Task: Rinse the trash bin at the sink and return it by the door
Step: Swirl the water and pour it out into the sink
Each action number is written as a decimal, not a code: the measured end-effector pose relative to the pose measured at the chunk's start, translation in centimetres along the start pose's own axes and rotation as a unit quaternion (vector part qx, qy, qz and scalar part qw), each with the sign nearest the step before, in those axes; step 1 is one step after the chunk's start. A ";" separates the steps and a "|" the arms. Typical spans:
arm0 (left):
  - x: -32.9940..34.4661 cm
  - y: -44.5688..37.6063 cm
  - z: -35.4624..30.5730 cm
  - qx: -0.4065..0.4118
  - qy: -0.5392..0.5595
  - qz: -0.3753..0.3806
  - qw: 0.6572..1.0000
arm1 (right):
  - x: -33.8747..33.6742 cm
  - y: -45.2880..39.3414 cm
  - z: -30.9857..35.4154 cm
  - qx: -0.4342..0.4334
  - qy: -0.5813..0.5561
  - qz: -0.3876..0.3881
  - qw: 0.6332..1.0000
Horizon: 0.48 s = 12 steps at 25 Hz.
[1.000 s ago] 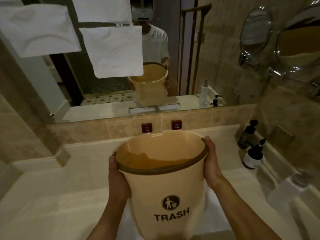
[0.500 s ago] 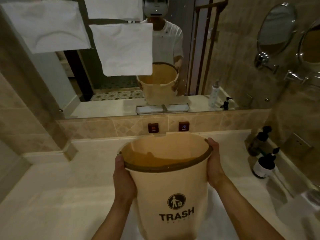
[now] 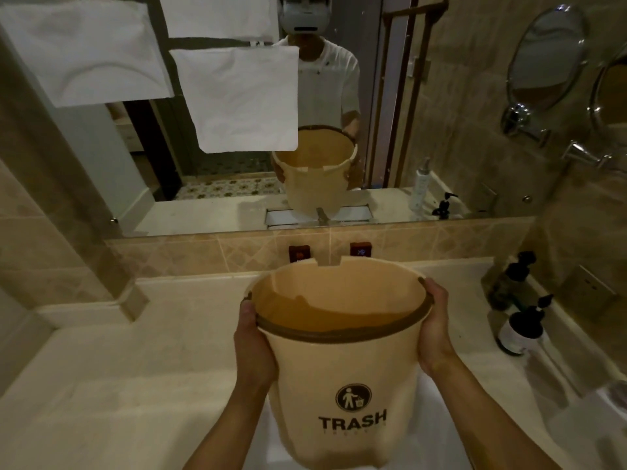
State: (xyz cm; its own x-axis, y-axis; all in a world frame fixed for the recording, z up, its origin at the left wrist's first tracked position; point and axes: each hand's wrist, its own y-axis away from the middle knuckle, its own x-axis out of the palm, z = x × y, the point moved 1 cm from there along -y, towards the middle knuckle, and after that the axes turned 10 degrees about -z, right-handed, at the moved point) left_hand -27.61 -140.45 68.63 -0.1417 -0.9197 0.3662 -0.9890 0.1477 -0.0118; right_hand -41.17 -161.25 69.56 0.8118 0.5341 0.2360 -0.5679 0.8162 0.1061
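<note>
The trash bin (image 3: 342,368), gripped at both sides by the left hand (image 3: 252,340) and right hand (image 3: 434,330), fills the middle above the sink (image 3: 437,432). The desk (image 3: 135,368) lies bare to the left. On the right, two dark pump bottles (image 3: 520,327) stand near the wall. Behind, the tiled backsplash (image 3: 203,256) and mirror (image 3: 390,96) close off the rear.

**Count at the sink counter**

One beige trash bin (image 3: 342,378), held by two hands: left hand (image 3: 252,347), right hand (image 3: 434,330). Two dark pump bottles (image 3: 510,283) (image 3: 522,329) stand on the counter (image 3: 135,361). Two small red wall buttons (image 3: 299,253) (image 3: 360,250). One large wall mirror (image 3: 390,106) and one round swivel mirror (image 3: 546,59).
</note>
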 end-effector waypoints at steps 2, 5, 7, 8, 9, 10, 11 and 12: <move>1.3 0.2 0.3 -0.007 0.014 0.002 1.000 | -0.6 -0.4 1.0 -0.018 -0.010 0.000 1.000; 1.1 0.6 1.4 -0.024 0.000 -0.005 1.000 | -0.9 -0.8 0.6 0.000 -0.017 0.000 1.000; 0.0 0.1 1.2 -0.021 0.007 -0.010 1.000 | -0.1 -0.5 -0.1 0.018 0.007 0.007 1.000; -0.3 -0.2 0.8 -0.014 0.013 -0.014 1.000 | 0.4 -0.4 -0.3 0.020 0.016 0.011 1.000; -0.4 -0.5 0.5 -0.009 0.020 -0.017 1.000 | 0.7 -0.4 -0.4 0.018 0.019 0.011 1.000; -0.2 -0.7 0.4 -0.009 0.029 -0.017 0.999 | 0.8 -0.4 -0.3 0.010 0.019 0.004 1.000; 0.2 -0.9 0.6 -0.013 0.035 -0.012 0.999 | 0.6 -0.6 0.0 0.002 0.016 -0.007 1.000; 0.7 -0.8 1.1 -0.023 0.031 -0.008 0.999 | 0.1 -0.8 0.4 -0.003 0.010 -0.014 1.000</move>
State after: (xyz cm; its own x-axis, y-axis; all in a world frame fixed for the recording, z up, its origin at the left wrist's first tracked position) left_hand -27.01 -141.60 67.88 -0.1213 -0.8982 0.4224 -0.9878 0.1511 0.0377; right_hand -40.65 -161.89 69.85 0.8299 0.5156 0.2130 -0.5443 0.8321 0.1065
